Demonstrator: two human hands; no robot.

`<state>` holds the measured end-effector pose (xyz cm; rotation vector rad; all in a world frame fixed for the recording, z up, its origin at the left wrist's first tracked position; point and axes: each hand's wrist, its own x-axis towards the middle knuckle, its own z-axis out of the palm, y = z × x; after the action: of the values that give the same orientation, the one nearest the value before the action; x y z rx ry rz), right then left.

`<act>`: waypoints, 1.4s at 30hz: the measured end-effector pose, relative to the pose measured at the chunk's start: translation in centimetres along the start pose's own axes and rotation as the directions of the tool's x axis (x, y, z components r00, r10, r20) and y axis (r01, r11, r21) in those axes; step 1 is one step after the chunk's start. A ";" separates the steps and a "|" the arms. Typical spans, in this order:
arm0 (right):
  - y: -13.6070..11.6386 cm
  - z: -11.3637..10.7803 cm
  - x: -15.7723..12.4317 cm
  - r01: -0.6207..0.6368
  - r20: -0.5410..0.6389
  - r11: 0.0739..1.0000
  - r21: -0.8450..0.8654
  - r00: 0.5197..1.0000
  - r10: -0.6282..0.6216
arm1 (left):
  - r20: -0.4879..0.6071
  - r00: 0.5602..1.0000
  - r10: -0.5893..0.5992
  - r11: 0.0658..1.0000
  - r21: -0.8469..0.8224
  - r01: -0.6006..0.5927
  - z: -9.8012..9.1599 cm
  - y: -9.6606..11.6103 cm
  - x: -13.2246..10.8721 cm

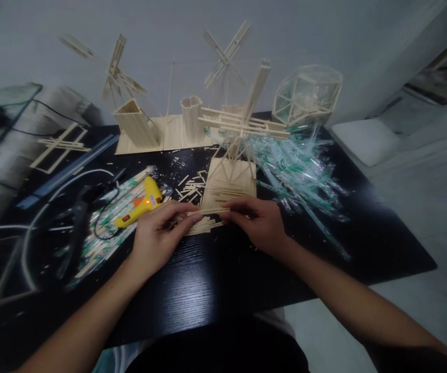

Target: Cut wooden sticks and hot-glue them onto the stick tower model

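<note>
Between my two hands runs a thin wooden stick [211, 211], level and pinched at both ends. My left hand [161, 228] grips its left end with thumb and fingers, and my right hand [260, 223] has the right end. Just behind it stands a wooden windmill model [242, 124] on a ribbed stick base [229, 178], with some sticks lying across that base. Cut sticks [202, 226] lie under the held one, and short offcuts [190, 187] are scattered behind my left hand. A yellow glue gun [140, 203] rests beside my left hand.
Wrapped stick bundles [118, 212] and a power strip [81, 217] with white cable lie left. Clear green-printed wrappers [297, 160] heap at right. Farther back stand a stick tower [138, 124], a round stick holder [192, 119] and a plastic-covered frame [308, 93]. The black table [246, 280] ends near my body.
</note>
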<state>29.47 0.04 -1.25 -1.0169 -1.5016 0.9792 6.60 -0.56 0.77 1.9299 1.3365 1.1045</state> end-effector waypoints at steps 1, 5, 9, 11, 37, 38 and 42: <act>0.0 0.0 0.0 -0.008 0.002 1.000 -0.003 1.000 0.008 | 0.004 1.000 -0.001 1.000 0.001 0.001 0.1 -0.1 0.0; 0.0 -0.1 -0.1 -0.014 -0.003 0.999 -0.033 1.000 0.014 | 0.029 1.000 -0.013 1.000 -0.026 0.014 0.2 -0.2 -0.1; 0.0 -0.1 -0.2 0.006 -0.008 0.999 -0.051 1.000 -0.006 | 0.031 0.998 -0.058 0.995 -0.080 0.061 0.4 0.0 -0.1; 0.0 -0.1 -0.2 -0.003 -0.012 0.999 -0.052 1.000 0.003 | 0.042 0.994 -0.101 0.987 -0.118 0.106 0.5 0.2 -0.1; -0.5 0.3 -0.1 -0.094 -0.115 0.982 0.167 0.987 0.114 | 0.409 0.863 -0.298 0.846 -0.305 0.437 0.9 0.7 0.0; -0.5 0.4 -0.1 -0.094 -0.118 0.981 0.167 0.986 0.115 | 0.406 0.865 -0.295 0.844 -0.314 0.435 0.9 0.8 0.1; -0.7 0.5 -0.1 -0.102 -0.123 0.977 0.187 0.984 0.127 | 0.405 0.864 -0.298 0.830 -0.338 0.444 1.1 1.3 0.1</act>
<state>28.94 -0.30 -0.73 -1.0266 -1.2314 1.0849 8.14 -0.90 1.27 1.3780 1.1110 0.7440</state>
